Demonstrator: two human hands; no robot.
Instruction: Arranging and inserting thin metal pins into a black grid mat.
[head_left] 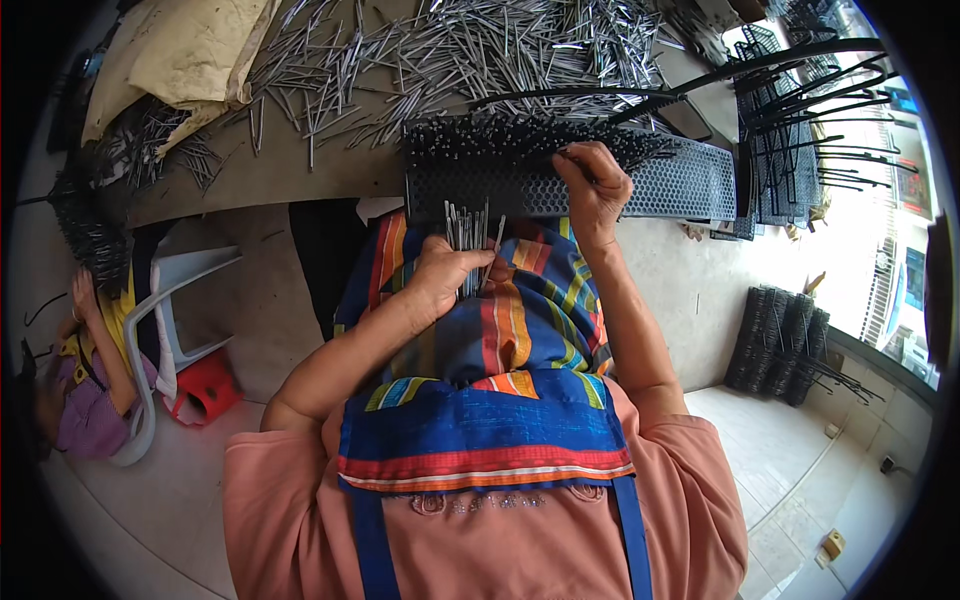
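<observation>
My left hand (438, 276) is closed around a bundle of thin metal rods (466, 228), held roughly upright over my lap with their tips fanned above the thumb. One rod leans apart at the bundle's right side. Ahead of me, a black perforated rack (690, 188) with rows of round holes rests at the table's near edge. Many dark rod ends stick out along its back part. Over these, my right hand (600, 185) is pinched, thumb and fingertips together; whatever lies between them is too small to make out.
A big heap of loose metal rods (520, 50) covers the table (330, 180) behind the rack. Yellowish sacking (185, 50) lies at the far left. Black racks with long hooks (790, 130) stand at right. Another person (95, 390) sits at left, near a red stool (207, 390).
</observation>
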